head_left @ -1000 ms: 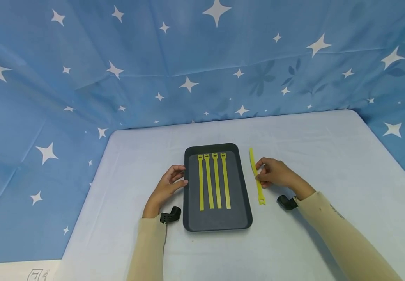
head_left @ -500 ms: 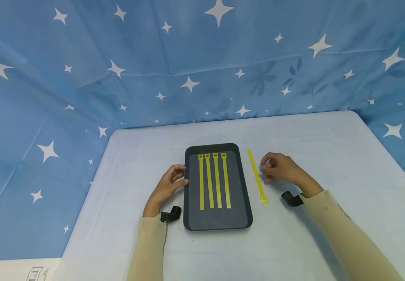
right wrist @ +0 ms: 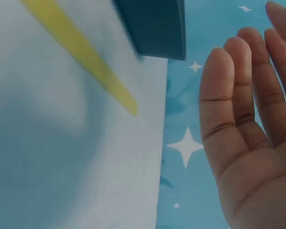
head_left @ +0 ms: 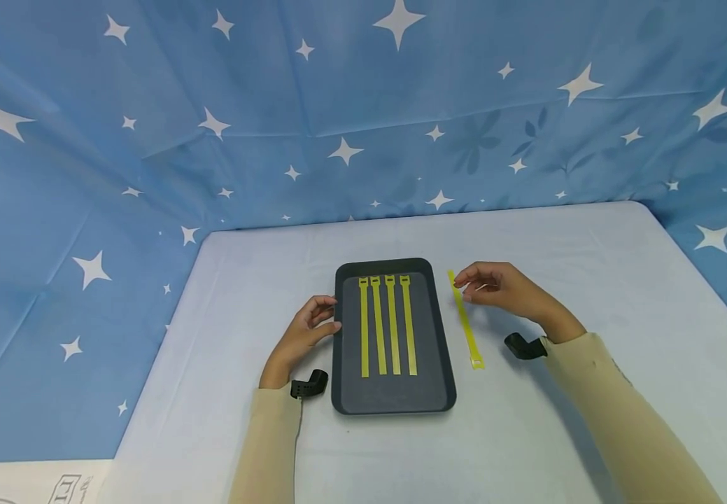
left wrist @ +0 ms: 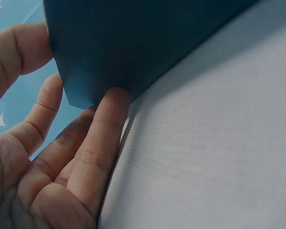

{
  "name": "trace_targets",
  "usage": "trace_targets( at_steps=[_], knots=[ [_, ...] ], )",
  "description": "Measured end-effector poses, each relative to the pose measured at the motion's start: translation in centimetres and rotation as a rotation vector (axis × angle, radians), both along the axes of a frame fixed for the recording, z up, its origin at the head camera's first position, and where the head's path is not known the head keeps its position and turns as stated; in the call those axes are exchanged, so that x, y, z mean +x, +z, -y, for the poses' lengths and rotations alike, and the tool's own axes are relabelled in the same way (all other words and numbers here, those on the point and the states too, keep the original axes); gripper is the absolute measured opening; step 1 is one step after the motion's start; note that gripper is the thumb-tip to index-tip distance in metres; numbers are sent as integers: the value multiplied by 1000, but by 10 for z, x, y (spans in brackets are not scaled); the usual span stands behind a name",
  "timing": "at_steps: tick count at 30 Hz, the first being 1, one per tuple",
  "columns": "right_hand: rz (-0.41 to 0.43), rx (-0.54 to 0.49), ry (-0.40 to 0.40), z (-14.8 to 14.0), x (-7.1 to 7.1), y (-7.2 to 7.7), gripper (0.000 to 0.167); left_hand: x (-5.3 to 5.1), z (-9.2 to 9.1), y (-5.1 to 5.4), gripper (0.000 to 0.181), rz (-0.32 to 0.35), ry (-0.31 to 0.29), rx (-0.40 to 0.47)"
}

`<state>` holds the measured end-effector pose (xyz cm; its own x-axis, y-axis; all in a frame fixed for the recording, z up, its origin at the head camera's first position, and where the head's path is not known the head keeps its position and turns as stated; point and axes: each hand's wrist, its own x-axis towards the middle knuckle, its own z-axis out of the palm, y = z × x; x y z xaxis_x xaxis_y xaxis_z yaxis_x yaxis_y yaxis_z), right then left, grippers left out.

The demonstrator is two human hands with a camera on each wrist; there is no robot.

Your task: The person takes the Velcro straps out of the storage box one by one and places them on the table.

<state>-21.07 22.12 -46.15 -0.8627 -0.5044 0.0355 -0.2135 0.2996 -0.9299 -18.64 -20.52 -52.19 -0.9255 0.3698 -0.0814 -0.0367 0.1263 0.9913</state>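
Observation:
In the head view, several yellow hook-and-loop cable ties (head_left: pixel 393 325) lie side by side in a dark grey tray (head_left: pixel 388 399), slotted heads at the far end. My left hand (head_left: pixel 300 336) holds the tray's left wall; in the left wrist view the thumb reaches over the rim while fingers (left wrist: pixel 97 138) touch the outside. One more yellow cable tie (head_left: pixel 467 325) lies on the table right of the tray, its head toward me. Over that tie's far end hovers my right hand (head_left: pixel 502 287), loosely bent and holding nothing. The right wrist view shows it apart from the tie (right wrist: pixel 86 52).
A white cloth (head_left: pixel 565 280) covers the table. Behind it and to the left hangs a blue curtain (head_left: pixel 313 91) with white stars. A printed pale board or box (head_left: pixel 29 483) shows at the lower left corner. Each wrist carries a black camera (head_left: pixel 309 385).
My right hand has let go of the single cable tie, lifted off, and moved toward its far end. The tie now lies flat and straight. The left hand stays at the tray.

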Motion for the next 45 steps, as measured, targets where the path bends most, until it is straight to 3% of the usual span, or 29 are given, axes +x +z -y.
trace_targets(
  at_steps=[11,25,45],
  knots=[
    [-6,-65,95,10,-18,12,25,-1,-1,0,49,1,4,-2],
    [-7,-34,126,33,-29,29,25,-1,-2,3,50,-2,-4,2],
    [-4,-32,281,65,-51,33,26,-1,-1,0,50,-4,7,4]
  ],
)
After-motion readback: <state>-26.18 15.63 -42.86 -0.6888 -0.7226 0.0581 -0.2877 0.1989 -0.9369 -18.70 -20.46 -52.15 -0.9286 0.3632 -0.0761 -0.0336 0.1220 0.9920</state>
